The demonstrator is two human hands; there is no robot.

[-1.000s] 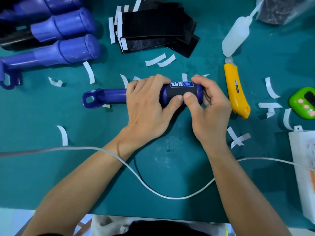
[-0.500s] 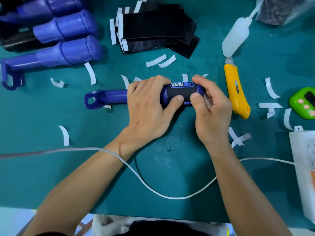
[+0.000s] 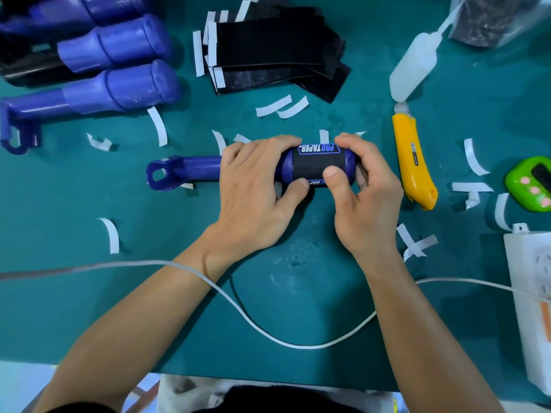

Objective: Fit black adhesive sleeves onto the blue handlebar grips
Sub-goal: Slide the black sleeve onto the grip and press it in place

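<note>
- The left hand (image 3: 253, 186) is wrapped round the grip (image 3: 199, 169) at mid-frame. Its fingers curl over the top and its thumb tip touches the lower edge of the sleeve (image 3: 316, 165).
- The right hand (image 3: 365, 201) clasps the grip's thick right end. Its fingers curl over the far side and its thumb presses flat on the sleeve's near face.
- The black sleeve is wound round that thick end, between the two hands. A "PRO TAPER" print runs upside down along its upper edge, and blue shows at either side of it.
- The grip lies level on the green mat (image 3: 89, 293). Its thin stem runs left from under the left hand to a looped end.
- Curled white strips (image 3: 158, 126) lie scattered on the mat all round the grip.
- A yellow knife (image 3: 413, 162) lies just right of the right hand, set lengthwise up the frame.
- A pale bottle (image 3: 413, 70) lies tilted above the knife, with its nozzle towards the upper right.
- A stack (image 3: 268, 55) of black sleeves sits at top centre, with white strips at its left edges.
- Spare grips (image 3: 119, 87) lie at the upper left, thick ends to the right.
- A white cable (image 3: 310, 347) crosses the left forearm and loops below the hands.
- At the right edge is a green timer (image 3: 533, 183), with a white power strip (image 3: 533, 293) below it.
- A clear bag (image 3: 489, 19) of dark contents fills the upper right corner.
</note>
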